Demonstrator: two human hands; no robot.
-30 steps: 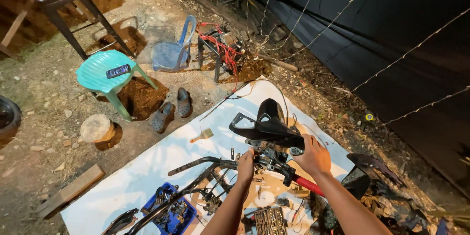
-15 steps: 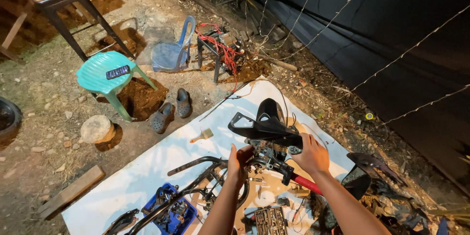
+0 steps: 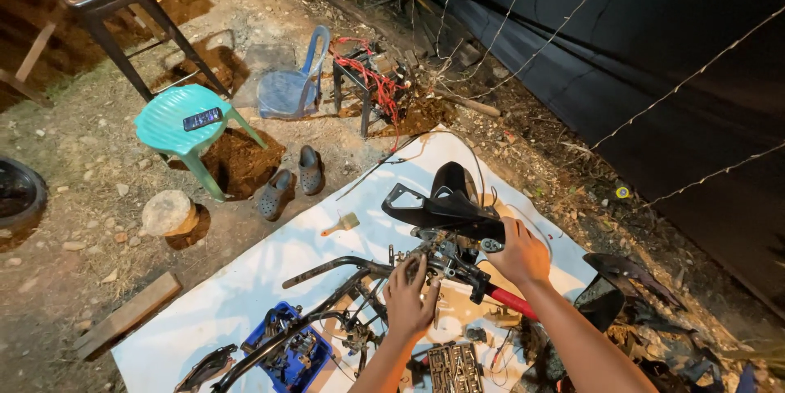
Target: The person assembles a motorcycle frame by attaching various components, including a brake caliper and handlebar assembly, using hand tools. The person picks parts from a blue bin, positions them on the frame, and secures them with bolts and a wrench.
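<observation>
Two bare hands at work on a black metal bike frame with its handlebar part, lying on a big white sheet spread over the dirt. Left hand laid flat on the middle of the metal parts, fingers spread and a bit bent, touching but not clearly gripping anything. Right hand curled around the bar just under the black plastic cover, closed tight on it. Red grip poking out below that hand.

Near the left arm, a blue plastic box full of small dark parts, and a flat tray of sockets close by. A small paint brush with an orange handle on the sheet, well apart from the hands.

Farther off on the ground: a green plastic stool with a dark phone on top, a pair of grey clogs, a round stone, and a blue plastic chair.
</observation>
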